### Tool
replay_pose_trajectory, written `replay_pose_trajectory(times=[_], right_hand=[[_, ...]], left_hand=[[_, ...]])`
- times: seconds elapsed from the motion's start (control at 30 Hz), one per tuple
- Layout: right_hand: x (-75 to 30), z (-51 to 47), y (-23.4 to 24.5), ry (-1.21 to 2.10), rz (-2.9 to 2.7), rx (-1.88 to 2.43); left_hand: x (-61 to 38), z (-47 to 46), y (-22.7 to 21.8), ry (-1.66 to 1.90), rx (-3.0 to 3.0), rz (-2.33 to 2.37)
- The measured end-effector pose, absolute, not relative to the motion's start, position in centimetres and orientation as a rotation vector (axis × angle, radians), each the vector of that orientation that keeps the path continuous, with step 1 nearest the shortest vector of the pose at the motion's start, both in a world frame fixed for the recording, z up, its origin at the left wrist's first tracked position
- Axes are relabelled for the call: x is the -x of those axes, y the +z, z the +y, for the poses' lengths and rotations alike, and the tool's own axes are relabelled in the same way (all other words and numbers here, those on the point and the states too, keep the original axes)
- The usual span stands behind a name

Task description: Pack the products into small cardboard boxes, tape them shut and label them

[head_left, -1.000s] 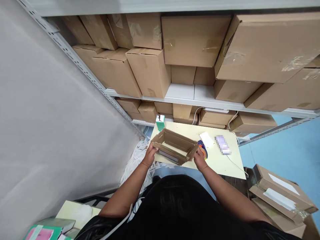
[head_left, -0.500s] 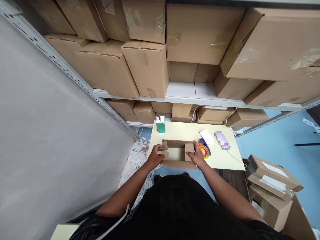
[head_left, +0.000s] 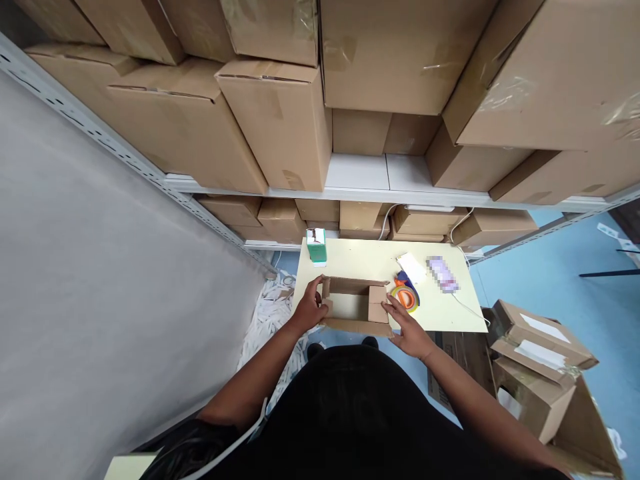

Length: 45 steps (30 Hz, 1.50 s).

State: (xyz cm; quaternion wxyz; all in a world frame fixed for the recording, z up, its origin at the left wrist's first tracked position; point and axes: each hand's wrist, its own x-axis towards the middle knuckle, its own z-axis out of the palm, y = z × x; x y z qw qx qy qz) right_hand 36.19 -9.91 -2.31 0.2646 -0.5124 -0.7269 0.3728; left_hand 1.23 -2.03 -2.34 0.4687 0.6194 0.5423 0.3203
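Observation:
A small cardboard box (head_left: 350, 328) lies at the front edge of the pale table, its long sides running left to right. Short flaps (head_left: 377, 305) at its right end are folded inward, and a pale surface shows inside the frame of cardboard. My left hand (head_left: 309, 308) grips the box's left end, thumb on the flap there. At the right end, my right hand (head_left: 409, 330) has its fingers stretched and apart, touching the box's edge near its front corner. Rolls of tape (head_left: 406, 298), orange and yellow, lie just beyond that hand.
On the pale table (head_left: 360, 253) stand a green-and-white carton (head_left: 316, 247), a white paper (head_left: 411, 268) and a blurred purple item with a cable. Shelves of cardboard boxes (head_left: 280, 120) rise in front. Stacked boxes (head_left: 540, 340) are at right; white strips (head_left: 265, 313) litter the floor.
My right hand has loosened from the right-end flaps and slid toward the box's front corner, fingers straightening. My left hand still holds the left end. The camera view has shifted slightly.

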Motion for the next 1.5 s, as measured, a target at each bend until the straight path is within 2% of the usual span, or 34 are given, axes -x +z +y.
replay_pose_trajectory(times=[0.23,0.47,0.63,0.73,0.93,1.07,1.13,1.2,1.27,1.37,1.5], right_hand=[[-33.3,-9.0,-2.4,0.849,-1.692,1.535],[-33.1,-8.8,-2.8,0.819,-1.709,1.537],[-32.0,-8.3,-3.8,0.679,-1.555,1.640],[-31.2,-8.1,-4.1,0.737,-1.455,1.710],[-30.6,-8.0,-3.8,0.793,-1.419,1.720],[-33.7,-8.0,-4.6,1.024,-1.411,1.570],[-36.5,-7.5,-5.5,0.933,-1.382,1.730],[-39.4,-6.5,-6.6,0.721,-1.355,2.086],[-41.5,-5.1,-7.8,0.641,-1.343,2.430],[-43.2,-2.7,-9.3,0.832,-1.362,2.698],[-43.4,-0.4,-10.4,0.986,-1.389,2.720]], left_hand=[[-0.7,-1.8,-2.1,0.769,-1.270,1.108],[-2.2,-0.3,-2.2,0.759,-1.488,1.403],[-1.2,0.0,-1.8,0.879,-1.457,1.154],[-0.7,-0.7,-1.4,0.864,-1.454,1.113],[-3.6,-2.0,-0.2,0.774,-1.954,1.502],[-5.6,-2.1,0.5,0.560,-2.191,1.362],[-6.2,-2.1,0.6,0.506,-2.203,1.287],[-6.7,-2.1,0.5,0.486,-2.214,1.304],[-7.1,-2.2,0.2,0.473,-2.248,1.350],[-7.5,-2.3,-0.2,0.466,-2.315,1.412],[-7.8,-2.3,-0.3,0.405,-2.386,1.395]])
